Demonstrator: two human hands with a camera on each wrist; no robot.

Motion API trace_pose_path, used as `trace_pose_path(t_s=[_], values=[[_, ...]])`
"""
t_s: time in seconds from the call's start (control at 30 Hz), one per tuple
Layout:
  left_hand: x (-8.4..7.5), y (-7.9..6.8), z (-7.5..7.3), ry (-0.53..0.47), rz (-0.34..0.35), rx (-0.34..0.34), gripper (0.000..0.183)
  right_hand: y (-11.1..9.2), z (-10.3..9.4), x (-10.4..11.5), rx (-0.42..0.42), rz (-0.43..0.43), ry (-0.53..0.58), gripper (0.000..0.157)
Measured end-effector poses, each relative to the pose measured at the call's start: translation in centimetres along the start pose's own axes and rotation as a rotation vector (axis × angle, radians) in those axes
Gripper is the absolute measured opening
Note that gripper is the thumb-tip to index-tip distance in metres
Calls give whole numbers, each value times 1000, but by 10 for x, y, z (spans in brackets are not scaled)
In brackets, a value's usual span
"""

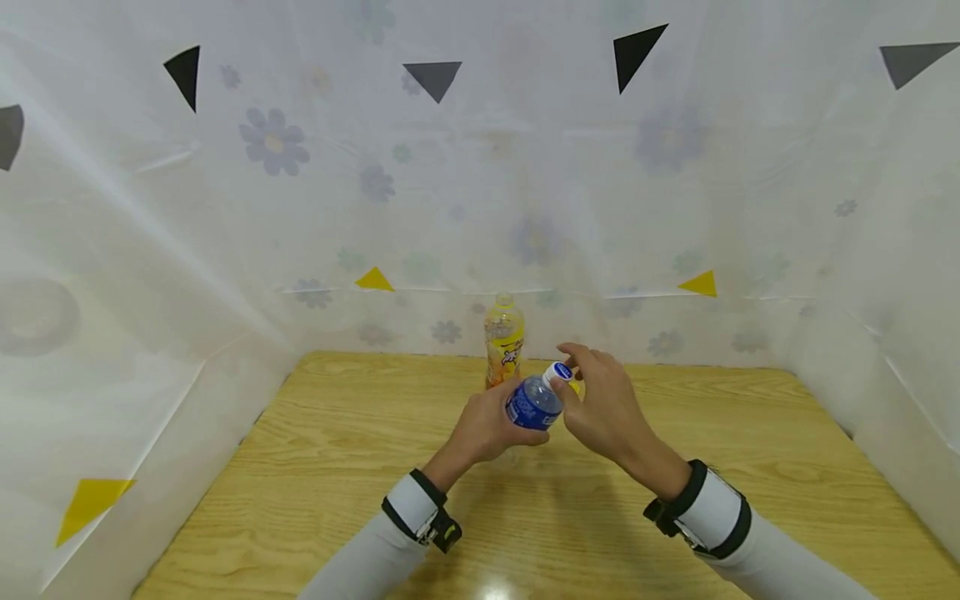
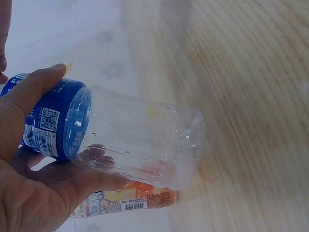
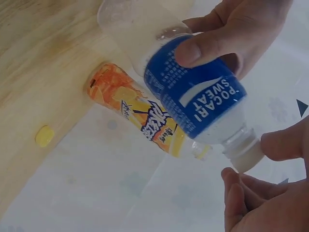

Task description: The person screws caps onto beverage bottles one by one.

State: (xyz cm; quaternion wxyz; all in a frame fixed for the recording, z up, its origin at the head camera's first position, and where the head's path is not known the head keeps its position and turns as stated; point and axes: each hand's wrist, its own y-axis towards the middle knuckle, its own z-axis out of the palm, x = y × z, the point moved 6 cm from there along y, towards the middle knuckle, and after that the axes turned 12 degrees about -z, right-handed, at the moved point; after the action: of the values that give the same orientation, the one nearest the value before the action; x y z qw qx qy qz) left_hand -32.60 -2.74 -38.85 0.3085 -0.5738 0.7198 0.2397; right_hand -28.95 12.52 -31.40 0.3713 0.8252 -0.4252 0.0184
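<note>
My left hand grips a clear plastic drink bottle round its blue Pocari Sweat label. The bottle is tilted, its neck toward my right hand, and droplets cling inside its clear lower part. At the white bottle cap, my right thumb presses one side while the curled fingertips sit at the other. The cap is on the neck. Just behind stands a second bottle with an orange and yellow label, its lower part partly hidden by my left hand.
A small yellow cap lies on the wooden table near the second bottle. White flower-printed sheeting walls the table at the back and both sides, with black, grey and yellow triangles on it.
</note>
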Motion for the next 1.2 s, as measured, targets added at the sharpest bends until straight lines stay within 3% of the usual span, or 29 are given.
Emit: trace_pose_path(t_s=[0.1, 0.33, 1.2], values=[[0, 1, 0, -10, -3, 4, 73, 2, -3, 3, 54, -27, -20, 46], [1, 1, 0, -18, -8, 7, 75, 5, -1, 9, 139, -63, -22, 34], [1, 0, 2, 16, 23, -34, 67, 4, 0, 5, 14, -70, -56, 15]])
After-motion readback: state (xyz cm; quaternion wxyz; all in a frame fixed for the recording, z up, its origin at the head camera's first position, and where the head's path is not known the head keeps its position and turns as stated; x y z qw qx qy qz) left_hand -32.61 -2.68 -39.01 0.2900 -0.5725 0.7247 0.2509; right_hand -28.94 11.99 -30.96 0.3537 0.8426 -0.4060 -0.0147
